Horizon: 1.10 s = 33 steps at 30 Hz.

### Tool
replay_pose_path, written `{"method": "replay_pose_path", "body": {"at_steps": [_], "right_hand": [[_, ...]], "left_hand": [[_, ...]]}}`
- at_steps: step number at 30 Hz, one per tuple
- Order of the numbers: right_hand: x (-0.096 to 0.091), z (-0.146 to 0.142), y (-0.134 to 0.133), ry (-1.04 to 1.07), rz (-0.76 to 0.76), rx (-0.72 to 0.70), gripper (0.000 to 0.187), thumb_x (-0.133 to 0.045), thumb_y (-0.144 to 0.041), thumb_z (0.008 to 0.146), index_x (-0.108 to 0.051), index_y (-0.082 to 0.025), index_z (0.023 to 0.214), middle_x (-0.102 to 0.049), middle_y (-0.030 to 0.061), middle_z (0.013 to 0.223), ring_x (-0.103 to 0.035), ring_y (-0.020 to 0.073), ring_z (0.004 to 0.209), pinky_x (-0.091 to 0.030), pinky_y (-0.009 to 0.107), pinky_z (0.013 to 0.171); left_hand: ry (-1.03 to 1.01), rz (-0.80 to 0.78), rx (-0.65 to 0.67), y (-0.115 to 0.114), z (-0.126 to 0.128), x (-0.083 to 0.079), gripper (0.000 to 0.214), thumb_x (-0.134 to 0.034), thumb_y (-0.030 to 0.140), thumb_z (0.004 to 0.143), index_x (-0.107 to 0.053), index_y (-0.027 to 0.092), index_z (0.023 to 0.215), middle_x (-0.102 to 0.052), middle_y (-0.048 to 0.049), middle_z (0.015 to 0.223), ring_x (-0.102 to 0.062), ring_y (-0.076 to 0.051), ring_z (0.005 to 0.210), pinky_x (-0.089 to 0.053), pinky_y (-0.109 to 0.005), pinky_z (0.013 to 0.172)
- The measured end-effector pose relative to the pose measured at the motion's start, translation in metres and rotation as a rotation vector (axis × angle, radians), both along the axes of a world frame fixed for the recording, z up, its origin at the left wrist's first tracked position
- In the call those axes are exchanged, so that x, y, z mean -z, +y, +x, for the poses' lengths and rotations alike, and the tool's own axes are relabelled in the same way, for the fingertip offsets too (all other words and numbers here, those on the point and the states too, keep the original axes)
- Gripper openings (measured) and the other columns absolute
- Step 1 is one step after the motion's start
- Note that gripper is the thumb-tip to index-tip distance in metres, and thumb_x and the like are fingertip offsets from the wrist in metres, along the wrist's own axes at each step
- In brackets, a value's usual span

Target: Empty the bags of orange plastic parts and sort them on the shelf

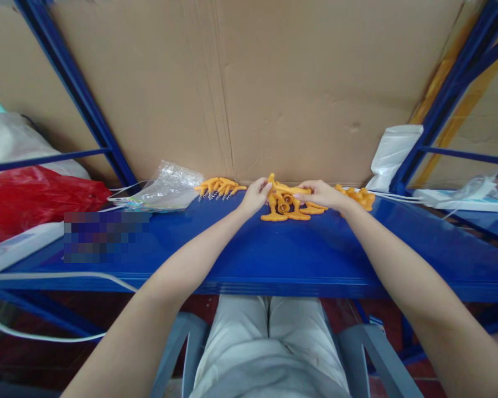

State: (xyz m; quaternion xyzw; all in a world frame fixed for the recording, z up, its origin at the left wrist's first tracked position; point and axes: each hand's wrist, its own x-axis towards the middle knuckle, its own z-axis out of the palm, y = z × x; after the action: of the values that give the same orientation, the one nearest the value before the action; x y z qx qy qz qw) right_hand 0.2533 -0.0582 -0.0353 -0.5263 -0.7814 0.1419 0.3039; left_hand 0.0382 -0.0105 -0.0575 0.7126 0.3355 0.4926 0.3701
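Note:
My left hand (257,196) and my right hand (320,194) both pinch one long orange plastic part (290,189), held just above the blue shelf (274,254). Under it lies a small heap of similar orange plastic pieces (288,210). A row of orange parts with metal springs (219,187) lies to the left of my left hand. Another cluster of orange pieces (359,197) sits right of my right hand. Both hands have closed fingers.
A clear plastic bag (166,187) and a phone (126,192) lie at the left, beside a red bag (29,196). A white bag (392,155), white cables and a power strip (452,198) are at the right. A cardboard sheet (253,83) backs the shelf.

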Motion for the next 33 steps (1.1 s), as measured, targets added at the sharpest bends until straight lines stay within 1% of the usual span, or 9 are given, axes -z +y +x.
{"method": "replay_pose_path", "body": {"at_steps": [4,6,9,12,15,21,26,30,33], "right_hand": [[-0.005,-0.006,-0.008,-0.205,-0.12,-0.021,0.033,-0.065,-0.05,0.08,-0.069,-0.017,0.081,-0.067,0.0004,0.069,-0.059,0.0147,0.064,-0.043,0.027,0.061],[-0.008,-0.012,-0.012,-0.326,-0.137,0.048,0.026,-0.063,-0.043,0.083,-0.07,-0.018,0.083,-0.067,0.0004,0.067,-0.059,0.0141,0.062,-0.042,0.026,0.061],[-0.01,-0.019,-0.015,-0.525,-0.047,0.228,0.022,-0.061,-0.034,0.084,-0.075,-0.018,0.089,-0.072,0.0044,0.074,-0.065,0.0178,0.069,-0.043,0.027,0.064],[-0.011,-0.021,-0.015,-0.679,0.049,0.343,0.027,-0.058,-0.033,0.085,-0.078,-0.019,0.096,-0.077,0.0093,0.087,-0.071,0.0246,0.082,-0.046,0.03,0.069],[-0.01,-0.021,-0.015,-0.747,0.094,0.394,0.032,-0.052,-0.033,0.088,-0.078,-0.02,0.103,-0.079,0.0114,0.095,-0.073,0.0282,0.091,-0.048,0.032,0.072],[-0.012,-0.023,-0.019,-0.782,0.164,0.434,0.036,-0.048,-0.032,0.092,-0.076,-0.02,0.111,-0.078,0.0144,0.103,-0.073,0.0312,0.099,-0.049,0.034,0.077],[-0.014,-0.025,-0.021,-0.818,0.163,0.437,0.039,-0.045,-0.033,0.095,-0.075,-0.019,0.115,-0.078,0.016,0.104,-0.073,0.0319,0.101,-0.049,0.034,0.079],[-0.013,-0.025,-0.021,-0.841,0.175,0.437,0.038,-0.045,-0.032,0.095,-0.074,-0.017,0.116,-0.078,0.017,0.105,-0.072,0.0318,0.103,-0.049,0.034,0.079],[-0.012,-0.024,-0.02,-0.851,0.206,0.439,0.037,-0.047,-0.032,0.095,-0.073,-0.017,0.116,-0.078,0.0172,0.104,-0.073,0.0313,0.101,-0.048,0.034,0.079]], "left_hand": [[0.152,0.245,-0.003,0.009,-0.003,0.01,0.006,-0.055,0.013,0.093,-0.058,0.018,0.093,-0.061,0.0036,0.072,-0.056,-0.009,0.058,-0.045,-0.02,0.06],[0.222,0.35,0.02,0.012,-0.004,0.013,0.004,-0.055,0.017,0.093,-0.058,0.019,0.095,-0.062,0.0029,0.073,-0.06,-0.012,0.064,-0.046,-0.022,0.065],[0.295,0.4,0.061,0.011,-0.005,0.014,0.002,-0.055,0.021,0.093,-0.056,0.02,0.092,-0.06,0.0033,0.068,-0.061,-0.014,0.065,-0.045,-0.024,0.066],[0.31,0.328,0.075,0.003,-0.003,0.011,0.007,-0.057,0.021,0.093,-0.054,0.021,0.086,-0.057,0.0045,0.061,-0.059,-0.014,0.06,-0.042,-0.023,0.063],[0.268,0.242,0.06,-0.009,-0.001,0.005,0.014,-0.059,0.016,0.091,-0.052,0.022,0.081,-0.052,0.0054,0.056,-0.054,-0.013,0.056,-0.039,-0.022,0.062],[0.153,0.113,0.063,-0.02,0.002,-0.002,0.015,-0.061,0.015,0.092,-0.054,0.021,0.08,-0.051,0.0051,0.058,-0.054,-0.013,0.058,-0.039,-0.021,0.062],[0.089,-0.015,0.074,-0.021,0.006,0.0,0.017,-0.058,0.023,0.098,-0.055,0.02,0.081,-0.056,0.0044,0.06,-0.045,-0.008,0.04,-0.033,-0.021,0.049],[0.03,-0.077,0.096,-0.023,0.007,-0.001,0.024,-0.058,0.028,0.099,-0.051,0.019,0.077,-0.062,0.0036,0.064,-0.043,-0.004,0.033,-0.028,-0.019,0.041],[0.011,-0.164,0.139,-0.025,0.008,-0.003,0.028,-0.049,0.031,0.103,-0.048,0.019,0.078,-0.061,0.004,0.058,-0.043,-0.006,0.029,-0.027,-0.019,0.037]]}}
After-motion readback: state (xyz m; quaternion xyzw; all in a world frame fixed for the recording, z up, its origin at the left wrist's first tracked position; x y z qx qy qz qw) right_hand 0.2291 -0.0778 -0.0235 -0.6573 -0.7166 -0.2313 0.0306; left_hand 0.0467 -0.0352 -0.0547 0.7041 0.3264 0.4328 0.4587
